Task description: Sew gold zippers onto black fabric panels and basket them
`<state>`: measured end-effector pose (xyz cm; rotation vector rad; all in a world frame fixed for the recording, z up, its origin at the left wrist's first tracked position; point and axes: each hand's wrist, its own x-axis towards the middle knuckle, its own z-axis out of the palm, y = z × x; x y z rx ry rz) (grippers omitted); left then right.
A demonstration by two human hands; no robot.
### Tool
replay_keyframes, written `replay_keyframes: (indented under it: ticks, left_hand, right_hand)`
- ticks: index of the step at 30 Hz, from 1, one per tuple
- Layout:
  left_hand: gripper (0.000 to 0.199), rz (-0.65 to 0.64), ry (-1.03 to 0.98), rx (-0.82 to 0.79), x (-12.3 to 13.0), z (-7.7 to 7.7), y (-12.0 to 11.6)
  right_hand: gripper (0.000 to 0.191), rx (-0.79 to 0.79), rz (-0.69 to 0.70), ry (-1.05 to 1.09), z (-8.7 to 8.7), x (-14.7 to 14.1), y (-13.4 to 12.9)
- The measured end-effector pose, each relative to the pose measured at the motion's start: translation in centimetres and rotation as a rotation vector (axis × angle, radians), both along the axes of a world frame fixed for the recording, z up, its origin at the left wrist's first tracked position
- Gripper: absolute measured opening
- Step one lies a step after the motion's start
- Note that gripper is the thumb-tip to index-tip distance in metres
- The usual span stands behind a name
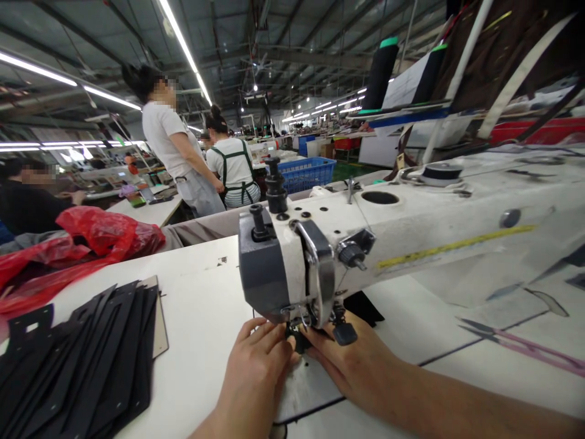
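A white sewing machine [402,225] with a grey head cover stretches in from the right over a white table. Beneath its needle area lies a small black piece [300,341], partly hidden by fingers and the presser foot. My left hand [258,366] is at the left of the foot, fingers bent and pressed together on the black piece's edge. From the right, my right hand [354,356] reaches under the machine head, its fingers together on the same piece. More black material [364,308] shows behind my right hand.
Many flat black pieces [86,360] are fanned on the table at left, near a red plastic bag [100,235]. Pink-handled scissors [525,344] lie at right. Thread cones [381,73] stand behind the machine. Several people and a blue basket [308,174] are beyond the table.
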<state>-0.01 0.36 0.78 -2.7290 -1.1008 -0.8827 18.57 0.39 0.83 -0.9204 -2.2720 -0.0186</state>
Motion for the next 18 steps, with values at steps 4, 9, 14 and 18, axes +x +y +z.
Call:
replay_keyframes:
  ticks: [4,9,14,18]
  left_hand:
    - [0.014,0.014,0.003,0.012,-0.1,0.2,-0.6]
    - [0.018,0.046,-0.024,0.115,-0.2,-0.2,-1.3]
    - [0.02,-0.002,-0.037,0.071,-0.1,-0.3,-0.9]
    - [0.02,-0.023,-0.031,0.037,-0.2,-0.2,-0.7]
  right_hand:
    - [0.016,-0.025,0.002,-0.003,0.0,0.0,-0.3]
    - [0.022,-0.042,-0.023,-0.019,-0.5,0.1,-0.6]
    - [0.022,-0.008,-0.054,-0.078,-0.6,-0.2,-0.6]
    - [0.021,0.02,-0.052,-0.064,-0.3,-0.3,-0.5]
